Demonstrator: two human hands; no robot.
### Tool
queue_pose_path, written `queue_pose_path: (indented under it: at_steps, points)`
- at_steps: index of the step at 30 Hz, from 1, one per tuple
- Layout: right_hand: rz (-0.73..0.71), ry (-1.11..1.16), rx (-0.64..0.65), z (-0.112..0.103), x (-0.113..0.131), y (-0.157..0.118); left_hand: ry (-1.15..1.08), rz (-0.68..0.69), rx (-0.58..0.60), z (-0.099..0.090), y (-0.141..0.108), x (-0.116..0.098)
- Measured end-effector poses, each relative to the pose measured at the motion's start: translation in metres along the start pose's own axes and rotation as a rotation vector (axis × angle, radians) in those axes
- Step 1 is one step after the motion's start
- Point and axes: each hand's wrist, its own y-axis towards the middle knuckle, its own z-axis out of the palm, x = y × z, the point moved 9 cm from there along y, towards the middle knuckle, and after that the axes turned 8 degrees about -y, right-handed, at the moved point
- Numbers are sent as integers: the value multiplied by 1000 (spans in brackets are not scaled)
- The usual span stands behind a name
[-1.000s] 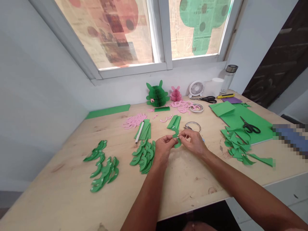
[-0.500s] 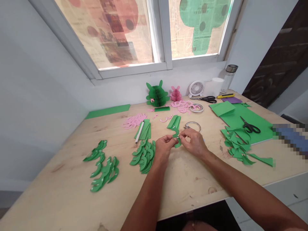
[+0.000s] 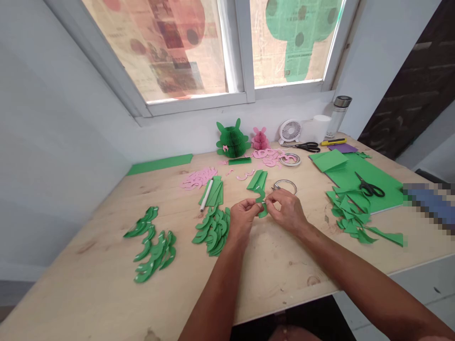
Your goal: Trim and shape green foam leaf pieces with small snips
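Note:
Between both hands, above the table, is a curved green paper piece [image 3: 263, 212] with a small white strip on it. My left hand [image 3: 243, 217] is closed, pinching its left side between thumb and fingers. The fingertips of my right hand [image 3: 287, 209] are pinched together at its right edge, by the white strip; the exact contact is partly hidden. Just behind my right hand lies a roll of tape [image 3: 285, 181]. Folded green paper strips [image 3: 261, 178] lie beyond the held piece. Left of my left hand is a pile of curved green cutouts [image 3: 211, 232].
More green cutouts with white strips [image 3: 153, 258] lie at left. A white pen [image 3: 206, 195] rests on green strips. Black scissors [image 3: 370, 185] lie on green sheets [image 3: 382, 189], beside green scraps [image 3: 350, 213]. Pink cutouts [image 3: 199, 179], paper figures [image 3: 232, 139] and a fan [image 3: 290, 130] are behind.
Almost nothing differs. Both hands stay at the same spot on the green paper piece, with only a very slight shift of the view.

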Motion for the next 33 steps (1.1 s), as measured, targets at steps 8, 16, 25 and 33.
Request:
queue_pose_path:
  at_steps: [8,16,25,33]
  points:
    - [18,-50,-26,-3,-3,0,-17,39,-5,-1,-1,-5]
    - [229,288,146,18,-28,1,-58,30,22,1,-3,-7]
    - [368,592,208,31,-36,-2,-104,-42,41,3,-5,-4]
    - [376,601,270,41,-37,-4,-170,-78,36,5,-6,-2]
